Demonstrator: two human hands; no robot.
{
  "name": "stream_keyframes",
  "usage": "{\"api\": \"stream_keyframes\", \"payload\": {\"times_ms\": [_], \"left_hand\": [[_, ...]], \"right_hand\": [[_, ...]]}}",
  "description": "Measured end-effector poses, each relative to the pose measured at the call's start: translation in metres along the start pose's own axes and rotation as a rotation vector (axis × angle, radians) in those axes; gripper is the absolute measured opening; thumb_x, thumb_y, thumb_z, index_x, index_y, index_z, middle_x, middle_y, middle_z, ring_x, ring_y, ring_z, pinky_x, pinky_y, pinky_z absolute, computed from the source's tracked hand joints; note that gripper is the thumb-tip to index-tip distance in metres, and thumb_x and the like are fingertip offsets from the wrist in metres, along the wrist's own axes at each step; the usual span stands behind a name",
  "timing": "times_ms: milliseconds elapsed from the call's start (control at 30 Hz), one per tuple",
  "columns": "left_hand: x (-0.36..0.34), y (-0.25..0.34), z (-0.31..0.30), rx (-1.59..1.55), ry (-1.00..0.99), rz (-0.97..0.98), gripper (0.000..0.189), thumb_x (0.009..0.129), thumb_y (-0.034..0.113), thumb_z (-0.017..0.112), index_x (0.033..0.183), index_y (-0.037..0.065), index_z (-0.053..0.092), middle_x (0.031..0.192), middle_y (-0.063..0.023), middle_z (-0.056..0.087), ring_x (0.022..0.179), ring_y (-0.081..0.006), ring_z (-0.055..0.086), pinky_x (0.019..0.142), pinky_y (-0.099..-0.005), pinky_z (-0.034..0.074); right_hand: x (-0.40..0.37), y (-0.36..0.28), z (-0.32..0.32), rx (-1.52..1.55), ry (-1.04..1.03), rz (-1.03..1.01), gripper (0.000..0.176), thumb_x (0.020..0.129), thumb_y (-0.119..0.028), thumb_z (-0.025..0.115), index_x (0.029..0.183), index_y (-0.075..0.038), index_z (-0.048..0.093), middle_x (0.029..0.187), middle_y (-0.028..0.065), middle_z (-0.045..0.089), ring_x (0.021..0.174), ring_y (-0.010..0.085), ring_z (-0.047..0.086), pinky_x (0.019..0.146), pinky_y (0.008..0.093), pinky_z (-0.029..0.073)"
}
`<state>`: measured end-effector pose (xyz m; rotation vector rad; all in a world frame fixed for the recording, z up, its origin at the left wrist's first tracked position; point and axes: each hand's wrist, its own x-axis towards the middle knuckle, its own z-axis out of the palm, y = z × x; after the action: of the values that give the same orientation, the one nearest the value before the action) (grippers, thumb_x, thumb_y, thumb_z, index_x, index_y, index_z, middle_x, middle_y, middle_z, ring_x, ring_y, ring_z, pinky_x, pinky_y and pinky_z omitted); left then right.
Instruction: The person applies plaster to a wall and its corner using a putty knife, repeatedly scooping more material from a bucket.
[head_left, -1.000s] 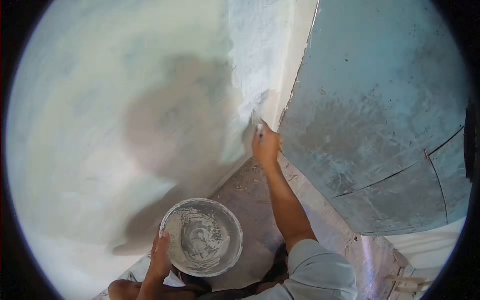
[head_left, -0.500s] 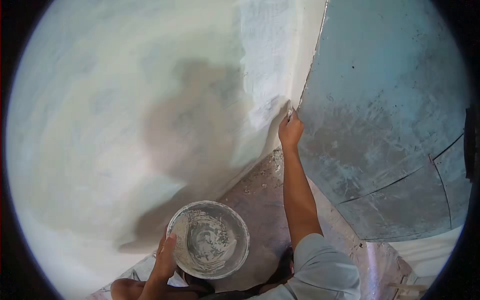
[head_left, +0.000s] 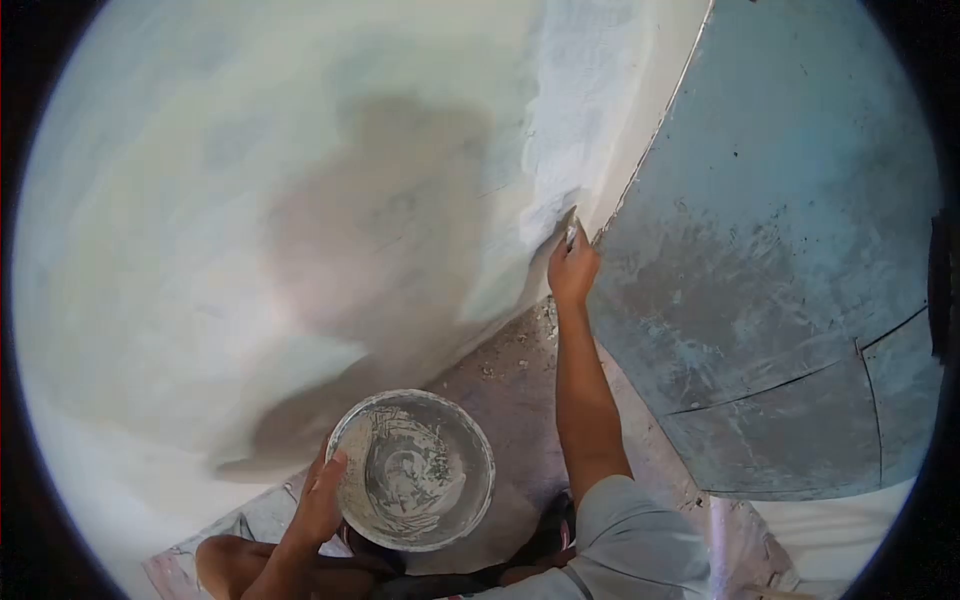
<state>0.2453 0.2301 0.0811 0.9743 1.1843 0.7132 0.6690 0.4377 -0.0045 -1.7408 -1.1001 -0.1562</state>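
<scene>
My left hand point(head_left: 322, 493) grips the left rim of a round grey basin point(head_left: 478, 497), thumb over the edge. Pale putty point(head_left: 357, 465) is thick along the basin's left inner side and smeared across its bottom. Out at the wall corner, my right hand point(head_left: 574, 272) is closed around a small putty knife point(head_left: 571, 226), its tip pointing up against the wall. A whiter, fresh-looking strip of putty point(head_left: 577, 110) runs up the wall point(head_left: 180, 270) just above the knife.
On the right stands a worn blue-grey panel point(head_left: 770, 250) with dark cracks near its bottom. Crumbs of debris point(head_left: 530, 340) lie on the floor point(head_left: 515, 400) along the wall's foot. Shadows fall across the wall.
My right hand and the putty knife have shifted slightly down and left relative to the wall's white strip. The basin stays in my left hand; the whole view has turned slightly.
</scene>
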Motion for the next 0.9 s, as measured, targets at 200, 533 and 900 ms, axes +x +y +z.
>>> {"api": "stream_keyframes", "payload": {"times_ms": [200,533,900], "left_hand": [[-0.002,0.008,0.000,0.034,-0.003,-0.038,0.053,0.104,0.032,0.040,0.147,0.002,0.037,0.137,-0.0138,0.050,0.126,-0.0220,0.045,0.108,-0.0338,0.034],[0.002,0.002,-0.004,0.022,-0.016,-0.016,0.052,0.104,0.034,0.040,0.145,0.002,0.039,0.135,-0.0127,0.053,0.125,-0.0203,0.046,0.107,-0.0328,0.034],[0.005,-0.007,-0.012,0.011,-0.007,-0.003,0.049,0.105,0.031,0.039,0.144,0.002,0.040,0.132,-0.0122,0.054,0.123,-0.0205,0.048,0.105,-0.0337,0.037]], "right_hand": [[-0.037,-0.047,0.008,-0.009,-0.057,0.047,0.048,0.080,-0.002,0.063,0.126,0.010,0.057,0.100,0.0338,0.065,0.084,0.0444,0.067,0.073,0.0460,0.054],[-0.119,-0.109,0.017,0.149,-0.087,-0.175,0.055,0.081,0.001,0.062,0.134,0.009,0.051,0.093,0.0302,0.066,0.078,0.0443,0.066,0.069,0.0456,0.053],[0.007,-0.010,-0.032,-0.033,0.180,0.076,0.014,0.085,-0.011,0.059,0.089,0.001,0.064,0.079,0.0266,0.064,0.077,0.0469,0.062,0.068,0.0502,0.049]]}}
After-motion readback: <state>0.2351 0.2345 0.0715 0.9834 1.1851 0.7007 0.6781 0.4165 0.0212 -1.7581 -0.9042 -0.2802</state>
